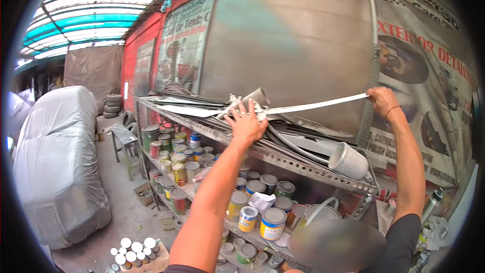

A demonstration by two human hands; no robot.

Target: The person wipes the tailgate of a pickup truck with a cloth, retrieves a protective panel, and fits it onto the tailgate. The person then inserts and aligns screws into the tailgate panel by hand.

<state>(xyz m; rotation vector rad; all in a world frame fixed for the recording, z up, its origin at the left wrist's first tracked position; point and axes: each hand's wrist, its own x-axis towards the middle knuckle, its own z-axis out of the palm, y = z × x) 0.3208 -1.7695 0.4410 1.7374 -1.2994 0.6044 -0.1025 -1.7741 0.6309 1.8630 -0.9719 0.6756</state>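
A long, flat white strip [318,103] stretches above the cluttered top of a metal shelf. Its right end is pinched in my right hand [384,102], which is raised near the window frame. My left hand [246,124], fingers spread, rests against a pale, lumpy bundle [233,105] at the strip's other end. What this bundle is made of is unclear. Just behind those fingers lies a tilted grey cup-like piece [256,96]. Dark and white strips [187,110] are heaped to the left. A white-grey bucket [348,161] leans on its side at the shelf's right end.
The perforated metal shelf [308,168] carries many paint cans [273,222] on its lower levels. A covered vehicle [60,162] stands at left, with stacked tires [112,105] behind it. White-lidded cans [135,248] sit on the floor. A banner [419,71] hangs at right.
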